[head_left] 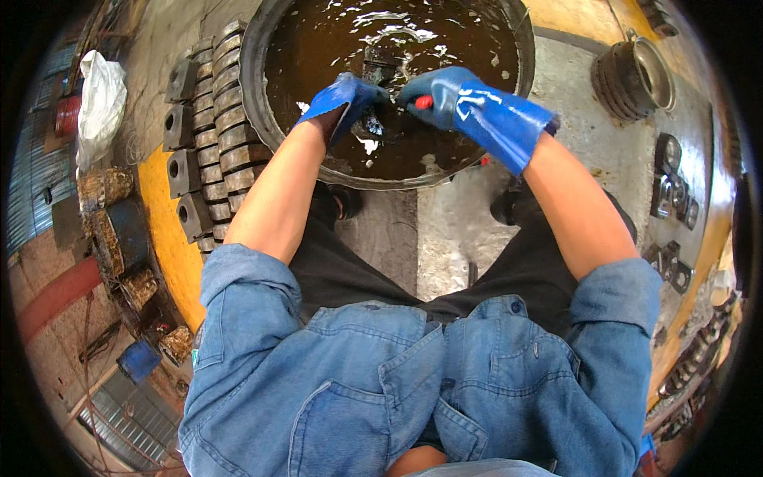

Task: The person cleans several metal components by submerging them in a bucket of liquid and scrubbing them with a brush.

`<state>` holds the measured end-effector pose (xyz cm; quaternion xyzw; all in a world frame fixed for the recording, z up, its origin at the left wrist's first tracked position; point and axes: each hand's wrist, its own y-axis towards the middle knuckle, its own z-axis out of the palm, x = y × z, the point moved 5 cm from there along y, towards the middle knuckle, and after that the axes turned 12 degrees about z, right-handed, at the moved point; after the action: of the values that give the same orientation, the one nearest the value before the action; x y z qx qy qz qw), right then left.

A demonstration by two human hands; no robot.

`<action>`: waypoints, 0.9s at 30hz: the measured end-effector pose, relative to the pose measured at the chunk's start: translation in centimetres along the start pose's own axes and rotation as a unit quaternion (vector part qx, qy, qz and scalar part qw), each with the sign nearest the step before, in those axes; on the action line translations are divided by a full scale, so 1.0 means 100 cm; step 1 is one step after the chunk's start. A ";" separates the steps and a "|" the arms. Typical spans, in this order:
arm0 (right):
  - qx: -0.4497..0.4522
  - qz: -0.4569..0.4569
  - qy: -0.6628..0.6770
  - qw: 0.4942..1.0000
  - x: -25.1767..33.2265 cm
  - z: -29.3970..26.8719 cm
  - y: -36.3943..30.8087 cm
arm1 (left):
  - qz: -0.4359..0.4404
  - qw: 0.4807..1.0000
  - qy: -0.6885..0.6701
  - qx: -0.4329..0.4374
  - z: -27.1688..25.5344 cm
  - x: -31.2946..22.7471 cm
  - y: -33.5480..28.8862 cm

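Note:
A wide round basin [256, 79] of brown, rippling liquid stands before me, both my hands over it. My left hand [346, 98], in a blue rubber glove, is closed on a dark, wet metal part [381, 67] just above or partly in the liquid. The part's lower end shows below the fingers, and its full shape cannot be made out. My right hand [442, 94], in a matching glove, is closed around a red-handled tool [424, 102] close to the part. Only a bit of red shows; the tool's working end is hidden.
Rows of stacked metal rings [230, 119] and blocks with holes [184, 173] line the left side. A stack of large rings [633, 75] sits to the right, with small metal parts [671, 191] nearer. A white plastic bag [102, 103] lies far left.

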<state>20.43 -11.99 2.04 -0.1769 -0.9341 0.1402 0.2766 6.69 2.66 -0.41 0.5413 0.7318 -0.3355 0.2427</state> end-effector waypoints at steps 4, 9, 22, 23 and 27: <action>-0.005 -0.165 -0.043 0.985 -0.011 0.026 0.003 | -0.200 0.966 -0.153 -0.061 -0.006 -0.026 -0.004; -0.036 -0.166 -0.134 0.976 -0.012 0.022 0.006 | -0.162 0.970 -0.162 -0.074 -0.002 -0.004 -0.002; 0.069 0.235 0.215 0.946 -0.049 0.021 0.003 | -0.127 0.964 -0.123 -0.199 0.042 -0.001 0.043; 0.099 0.249 0.229 0.936 -0.051 0.024 0.009 | -0.142 0.964 -0.087 -0.209 0.041 0.008 0.042; 0.063 0.207 0.221 0.951 -0.037 0.033 0.019 | -0.135 0.954 -0.152 -0.221 0.040 0.042 0.044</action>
<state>21.91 -12.39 -3.06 -0.3754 -0.7816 0.2101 0.4517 9.64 3.10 -7.03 0.3134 0.8081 -0.2733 0.4171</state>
